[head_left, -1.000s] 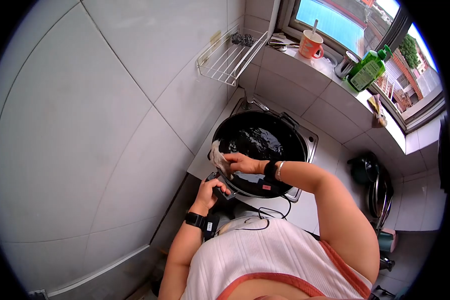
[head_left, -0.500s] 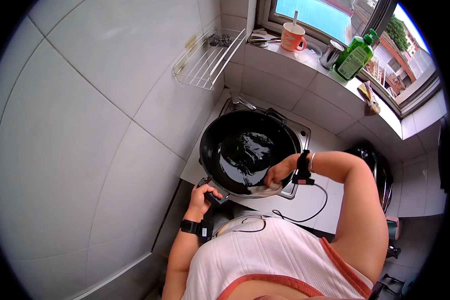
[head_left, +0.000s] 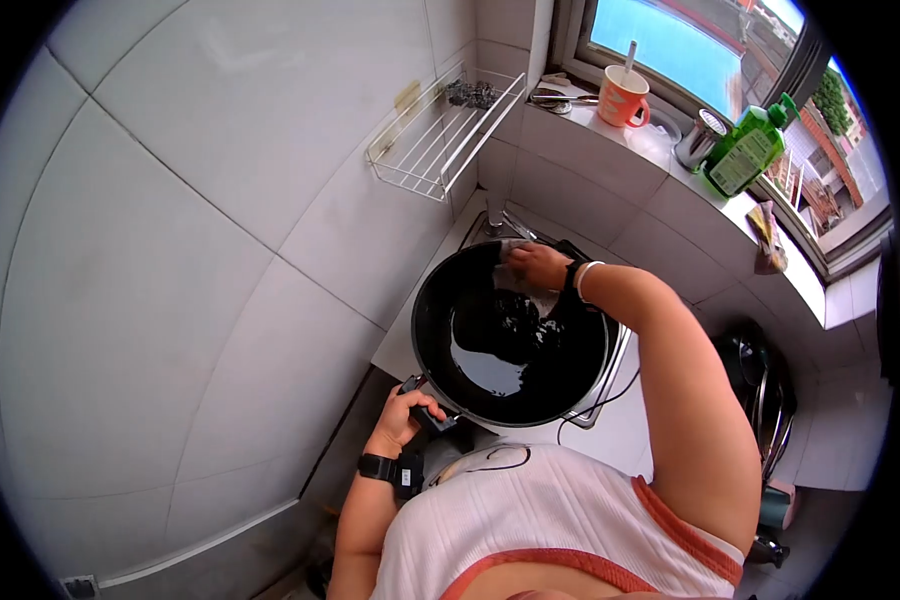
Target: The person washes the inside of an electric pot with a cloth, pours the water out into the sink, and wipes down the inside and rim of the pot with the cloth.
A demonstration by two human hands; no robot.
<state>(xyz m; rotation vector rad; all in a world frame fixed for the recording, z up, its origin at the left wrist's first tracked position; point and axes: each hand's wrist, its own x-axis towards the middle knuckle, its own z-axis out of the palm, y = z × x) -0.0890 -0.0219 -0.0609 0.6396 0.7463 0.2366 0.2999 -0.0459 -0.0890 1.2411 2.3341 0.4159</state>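
Left hand (head_left: 410, 413) gripping black pan (head_left: 510, 340) by near-left handle (head_left: 428, 408), right hand (head_left: 538, 264) pressing cloth (head_left: 513, 248) against far rim.

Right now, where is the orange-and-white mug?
In the head view, the mug stands at the upper right on the window ledge, left of the green pump bottle.

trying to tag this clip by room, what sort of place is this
Most likely a home kitchen, around its sink: a faucet stands behind the big black pan, a green pump bottle is on the window ledge, and a wire rack hangs on the tiled wall.
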